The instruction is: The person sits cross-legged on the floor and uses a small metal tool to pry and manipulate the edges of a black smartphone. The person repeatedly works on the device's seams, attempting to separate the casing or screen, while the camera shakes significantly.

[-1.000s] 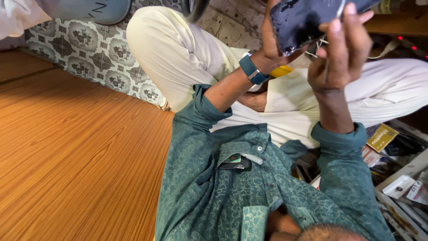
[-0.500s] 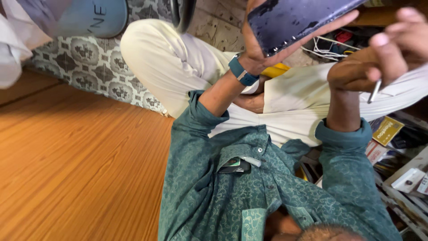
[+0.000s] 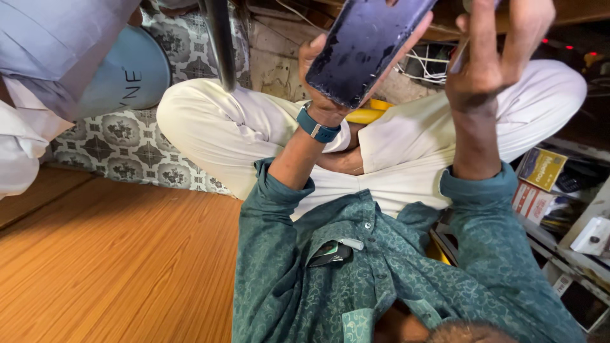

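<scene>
My left hand [image 3: 323, 79], with a blue band [image 3: 316, 127] on its wrist, holds a dark, smudged phone [image 3: 365, 47] tilted above my lap. My right hand [image 3: 492, 54] is raised just to the right of the phone, fingers bunched together; a thin pale tool [image 3: 456, 61] seems to poke out under them, but the top edge of the view cuts the fingertips off. I sit cross-legged in white trousers [image 3: 235, 136] and a green patterned shirt [image 3: 298, 286].
A wooden floor [image 3: 114, 267] spreads out at the left, with a patterned mat [image 3: 121, 152] beyond it. Another person's light blue clothing [image 3: 57, 44] fills the upper left. A dark pole [image 3: 219, 38] stands ahead. Small boxes [image 3: 540, 168] and shelves crowd the right; white cables [image 3: 424, 63] lie behind the phone.
My right hand left the phone's edge, swung out to the right with a thin tool, then came back up beside it. The left hand tilted the phone and brought it nearer.
</scene>
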